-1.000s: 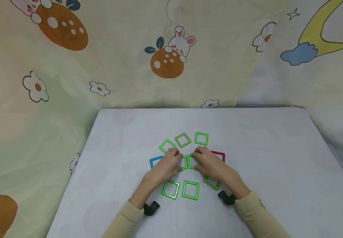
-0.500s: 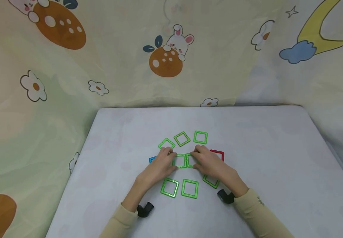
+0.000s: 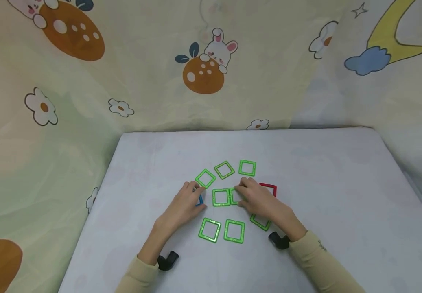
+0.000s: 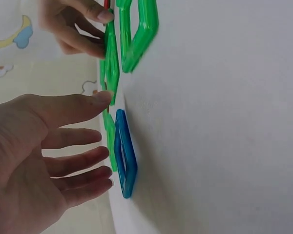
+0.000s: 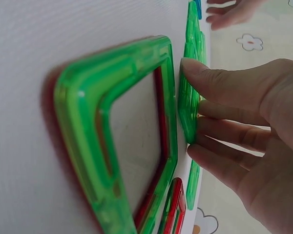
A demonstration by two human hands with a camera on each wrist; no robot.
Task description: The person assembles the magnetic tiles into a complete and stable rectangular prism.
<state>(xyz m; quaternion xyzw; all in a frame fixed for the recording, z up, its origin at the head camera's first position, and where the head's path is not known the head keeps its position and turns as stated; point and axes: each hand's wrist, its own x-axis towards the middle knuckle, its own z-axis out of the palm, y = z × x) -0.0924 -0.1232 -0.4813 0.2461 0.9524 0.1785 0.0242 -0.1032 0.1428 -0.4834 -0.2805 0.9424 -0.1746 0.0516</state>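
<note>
My left hand (image 3: 181, 205) hovers at a blue square magnetic tile (image 3: 201, 200), its fingers spread loosely. In the left wrist view the blue tile (image 4: 129, 156) lies just beyond the fingertips, with a gap to the thumb. My right hand (image 3: 258, 198) pinches a green square magnetic tile (image 3: 231, 196) by opposite edges; the right wrist view shows thumb and fingers on this green tile (image 5: 187, 109). Another green tile (image 3: 214, 197) lies against its left side. A red tile (image 3: 275, 191) is partly hidden behind my right hand.
Behind the middle pair lie three green tiles: left (image 3: 211, 173), centre (image 3: 229, 166) and right (image 3: 248, 161). Nearer me are three more: left (image 3: 201, 228), middle (image 3: 226, 230) and right, a tile (image 3: 259, 226) partly under my right wrist. All rest on the white table (image 3: 317, 171).
My left hand has let go of the left middle green tile and moved left to the blue tile. My right hand stays on its green tile.
</note>
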